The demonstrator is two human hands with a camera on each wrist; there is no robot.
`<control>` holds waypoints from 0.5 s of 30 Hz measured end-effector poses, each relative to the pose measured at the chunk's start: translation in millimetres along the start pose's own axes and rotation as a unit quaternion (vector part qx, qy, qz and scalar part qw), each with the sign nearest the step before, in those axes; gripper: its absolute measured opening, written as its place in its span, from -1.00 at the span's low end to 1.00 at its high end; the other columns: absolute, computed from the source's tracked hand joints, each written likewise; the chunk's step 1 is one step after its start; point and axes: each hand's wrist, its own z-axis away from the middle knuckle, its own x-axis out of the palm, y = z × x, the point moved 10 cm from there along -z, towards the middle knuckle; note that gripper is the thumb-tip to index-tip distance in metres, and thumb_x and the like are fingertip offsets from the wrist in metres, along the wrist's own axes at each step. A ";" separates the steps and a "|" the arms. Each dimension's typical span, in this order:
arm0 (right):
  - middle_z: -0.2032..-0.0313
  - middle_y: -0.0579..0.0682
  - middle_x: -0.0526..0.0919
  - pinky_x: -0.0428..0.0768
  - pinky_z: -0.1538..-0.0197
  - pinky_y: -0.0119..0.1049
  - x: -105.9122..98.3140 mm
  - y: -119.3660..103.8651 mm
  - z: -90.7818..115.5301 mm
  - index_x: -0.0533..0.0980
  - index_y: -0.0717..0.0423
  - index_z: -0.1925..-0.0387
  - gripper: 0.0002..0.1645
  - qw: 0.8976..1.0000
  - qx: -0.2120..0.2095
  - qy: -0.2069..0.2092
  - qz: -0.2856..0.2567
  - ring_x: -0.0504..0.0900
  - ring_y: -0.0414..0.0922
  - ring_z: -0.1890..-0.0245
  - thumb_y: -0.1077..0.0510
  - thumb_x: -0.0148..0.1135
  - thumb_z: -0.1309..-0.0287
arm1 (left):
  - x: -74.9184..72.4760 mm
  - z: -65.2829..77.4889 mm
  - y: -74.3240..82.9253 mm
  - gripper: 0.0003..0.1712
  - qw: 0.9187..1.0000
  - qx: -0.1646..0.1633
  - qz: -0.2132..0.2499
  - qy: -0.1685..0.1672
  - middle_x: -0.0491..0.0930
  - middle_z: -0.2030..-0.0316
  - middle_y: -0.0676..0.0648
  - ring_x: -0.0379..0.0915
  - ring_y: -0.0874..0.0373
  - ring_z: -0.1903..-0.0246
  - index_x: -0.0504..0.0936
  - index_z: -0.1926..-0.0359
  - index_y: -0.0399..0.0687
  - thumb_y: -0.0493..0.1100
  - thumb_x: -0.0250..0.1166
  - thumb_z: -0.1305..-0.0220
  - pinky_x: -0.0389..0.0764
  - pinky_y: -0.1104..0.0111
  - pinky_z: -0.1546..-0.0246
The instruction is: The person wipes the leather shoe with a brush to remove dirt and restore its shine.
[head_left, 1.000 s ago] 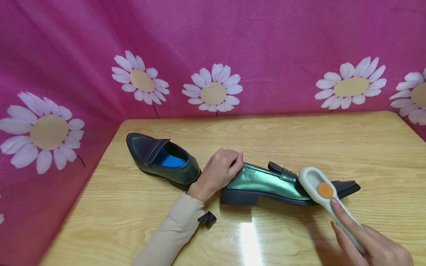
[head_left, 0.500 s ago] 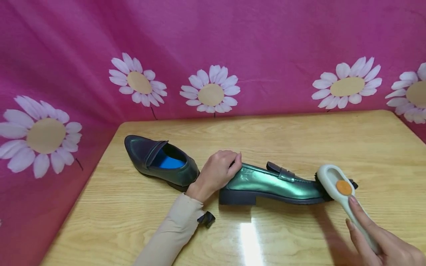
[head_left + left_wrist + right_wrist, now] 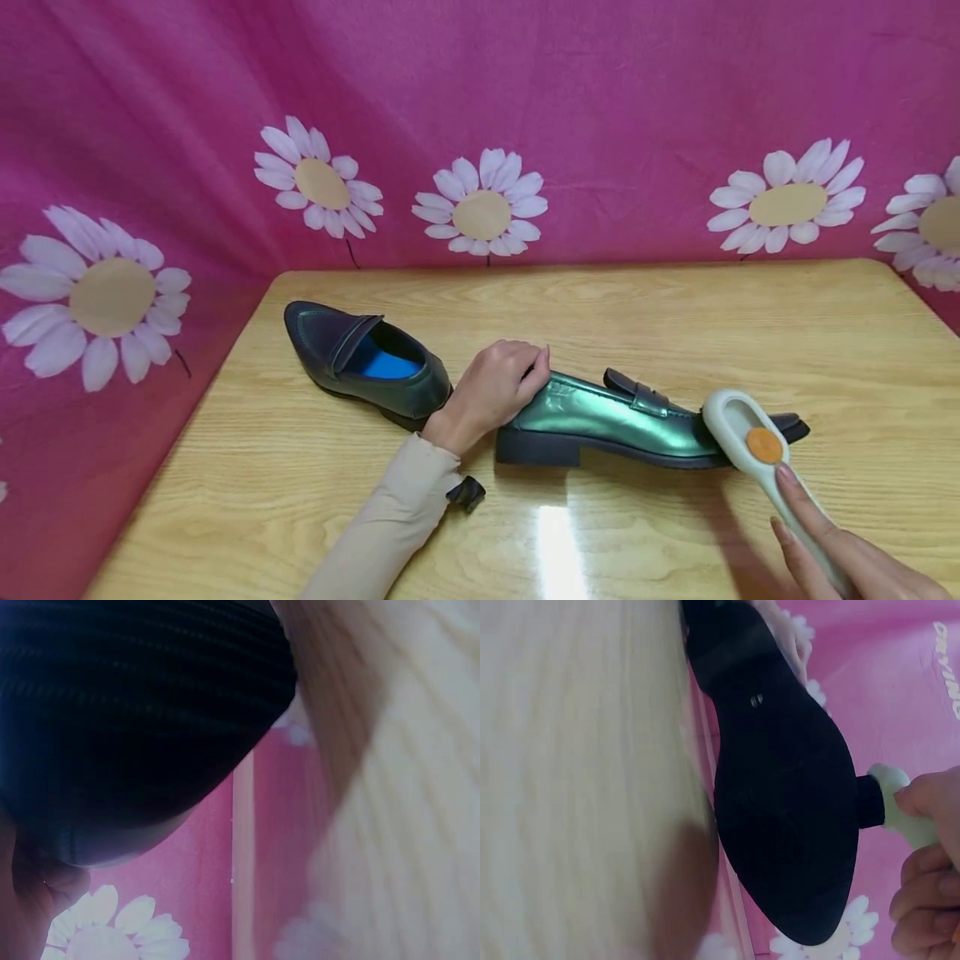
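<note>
A shiny dark green loafer is held on its side edge to me, toe pointing right. My left hand grips it at the heel opening, fingers hidden inside or behind. In the left wrist view the dark heel fills the upper left. My right hand holds a pale shoe brush by its handle, index finger along it just below the orange button. The brush lies over the front of the loafer. From the right wrist, black bristles meet the upper beside the black sole.
The matching loafer, with a blue insole, stands at the left behind my left wrist, toe to the far left. Below is a wood-grain table. A pink cloth with daisies hangs behind and to the left.
The brush in my right hand slid right toward the loafer's toe, then came a little back left and nearer me. My left hand keeps its hold on the heel.
</note>
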 end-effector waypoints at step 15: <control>0.56 -0.09 0.66 0.12 0.68 -0.63 2.1 8.3 1.9 0.52 0.04 -0.18 -0.32 0.998 0.064 -0.008 0.022 0.18 -0.51 0.74 0.39 0.38 0.05 | -1.3 1.6 -0.3 -0.58 1.000 0.001 0.001 0.009 0.29 0.72 0.10 0.28 0.25 0.62 0.39 0.71 -0.02 -0.23 0.10 -0.34 0.46 0.40 0.37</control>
